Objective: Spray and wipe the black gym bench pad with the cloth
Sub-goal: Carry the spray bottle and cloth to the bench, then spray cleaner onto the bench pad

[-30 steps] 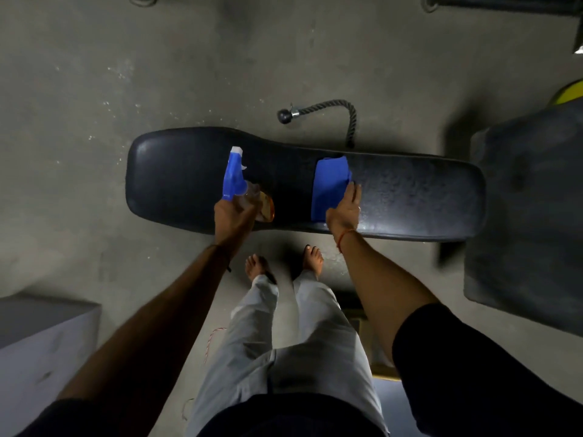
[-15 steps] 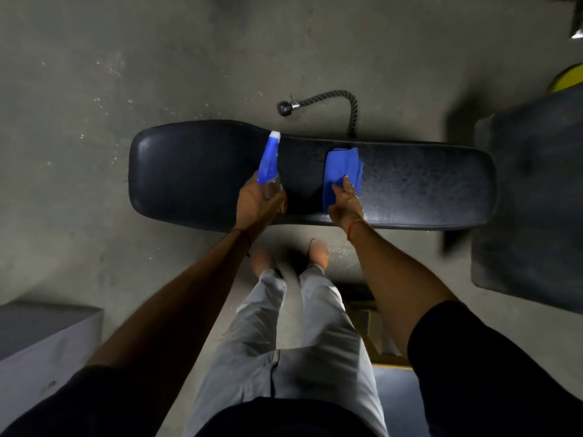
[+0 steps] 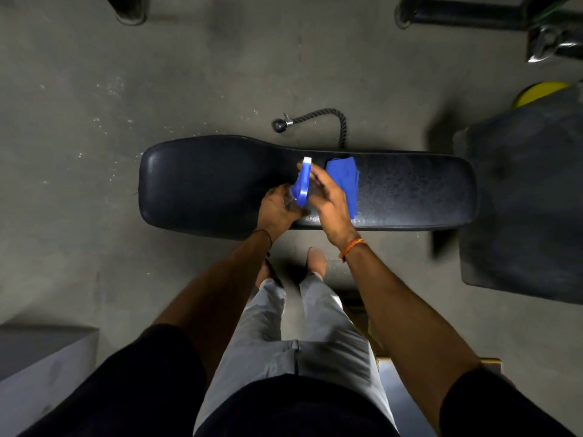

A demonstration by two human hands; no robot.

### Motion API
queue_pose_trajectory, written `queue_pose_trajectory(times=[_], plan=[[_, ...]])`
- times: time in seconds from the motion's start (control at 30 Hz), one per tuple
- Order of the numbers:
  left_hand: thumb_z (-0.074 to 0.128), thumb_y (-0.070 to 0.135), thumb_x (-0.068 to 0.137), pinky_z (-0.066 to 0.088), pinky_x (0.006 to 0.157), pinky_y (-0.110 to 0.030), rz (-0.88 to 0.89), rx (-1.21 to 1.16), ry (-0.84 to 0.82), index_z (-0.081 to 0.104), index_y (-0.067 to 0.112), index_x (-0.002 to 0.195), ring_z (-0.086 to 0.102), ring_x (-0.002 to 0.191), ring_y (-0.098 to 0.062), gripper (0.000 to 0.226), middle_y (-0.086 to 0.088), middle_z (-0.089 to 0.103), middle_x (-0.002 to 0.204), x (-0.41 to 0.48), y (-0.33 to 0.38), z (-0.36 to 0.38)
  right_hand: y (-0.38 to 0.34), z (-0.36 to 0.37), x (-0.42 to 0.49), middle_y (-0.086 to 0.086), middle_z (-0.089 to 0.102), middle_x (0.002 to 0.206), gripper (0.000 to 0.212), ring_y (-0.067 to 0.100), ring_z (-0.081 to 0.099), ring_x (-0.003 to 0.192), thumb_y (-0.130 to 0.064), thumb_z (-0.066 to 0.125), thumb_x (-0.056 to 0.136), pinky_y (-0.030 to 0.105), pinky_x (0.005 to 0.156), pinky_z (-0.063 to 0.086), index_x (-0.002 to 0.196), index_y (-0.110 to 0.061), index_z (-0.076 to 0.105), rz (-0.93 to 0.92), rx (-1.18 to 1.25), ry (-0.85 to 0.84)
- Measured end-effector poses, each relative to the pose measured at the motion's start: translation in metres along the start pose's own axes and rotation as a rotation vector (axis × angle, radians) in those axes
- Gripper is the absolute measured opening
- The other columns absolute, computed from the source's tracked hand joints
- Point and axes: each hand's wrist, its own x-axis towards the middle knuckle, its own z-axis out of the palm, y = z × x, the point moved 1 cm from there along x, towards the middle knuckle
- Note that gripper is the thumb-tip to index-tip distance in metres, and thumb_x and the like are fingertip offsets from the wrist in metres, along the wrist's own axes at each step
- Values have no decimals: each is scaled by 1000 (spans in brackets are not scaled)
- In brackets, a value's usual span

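The black gym bench pad [image 3: 205, 184] lies crosswise in front of me on the concrete floor. A blue cloth [image 3: 345, 179] rests on its middle, with no hand on it. My left hand [image 3: 277, 209] grips the clear body of a spray bottle with a blue head [image 3: 302, 184], held over the pad's centre. My right hand [image 3: 328, 200] has come across to the bottle, its fingers touching the blue spray head; whether it grips the head is unclear.
A black rope handle with a ball end [image 3: 315, 119] lies on the floor behind the pad. A dark padded block [image 3: 520, 200] stands at the right, a grey box [image 3: 41, 367] at lower left. Metal frame feet [image 3: 457, 11] sit at the top.
My right hand lifted off the blue cloth and moved left onto the spray bottle's head. My left hand carried the bottle rightward toward the pad's centre. The cloth stayed on the pad.
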Motion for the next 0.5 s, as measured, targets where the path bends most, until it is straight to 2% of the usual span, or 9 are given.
queue_pose_trajectory(times=[0.1, 0.2, 0.3, 0.37, 0.43, 0.5], plan=[[88, 36, 67, 49, 107, -41, 3, -20, -34, 63, 15, 127, 62, 119, -23, 69, -5, 67, 126, 1, -5, -2, -5, -5, -3, 5, 60, 150, 63, 20, 54, 141, -4, 64, 87, 49, 121, 42, 149, -9, 52, -23, -63, -80], [88, 43, 61, 49, 108, -42, 15, -69, -56, 61, 16, 132, 61, 122, -22, 81, -4, 65, 131, 1, -12, -6, -9, -8, -3, 3, 58, 152, 66, 16, 52, 143, 1, 68, 89, 49, 123, 39, 151, -10, 49, -29, -166, -136], [89, 38, 56, 52, 105, -43, 7, -129, -62, 62, 15, 132, 65, 118, -22, 85, -6, 68, 127, 4, -27, -6, -8, -9, -2, 0, 60, 149, 69, 13, 53, 142, -3, 75, 85, 47, 122, 40, 150, -13, 51, -51, -247, -173], [88, 40, 52, 53, 104, -41, -5, -176, -55, 62, 16, 133, 67, 115, -22, 88, -5, 70, 125, 0, -32, -9, -9, -7, -2, -4, 62, 145, 68, 5, 55, 137, -7, 80, 84, 38, 121, 42, 147, -16, 55, -61, -285, -190], [91, 22, 62, 53, 105, -38, 0, -212, -68, 60, 12, 134, 68, 115, -22, 79, -7, 71, 124, -7, -32, -11, -10, -4, -2, -11, 63, 138, 65, -12, 54, 128, -14, 84, 85, 16, 115, 42, 143, -18, 57, -82, -337, -198], [88, 5, 69, 53, 104, -35, 16, -252, -62, 59, 8, 135, 68, 113, -21, 72, -10, 70, 124, -14, -32, -13, -9, -1, -1, -10, 64, 137, 65, -14, 54, 125, -19, 86, 84, 5, 108, 38, 143, -18, 58, -111, -391, -203]])
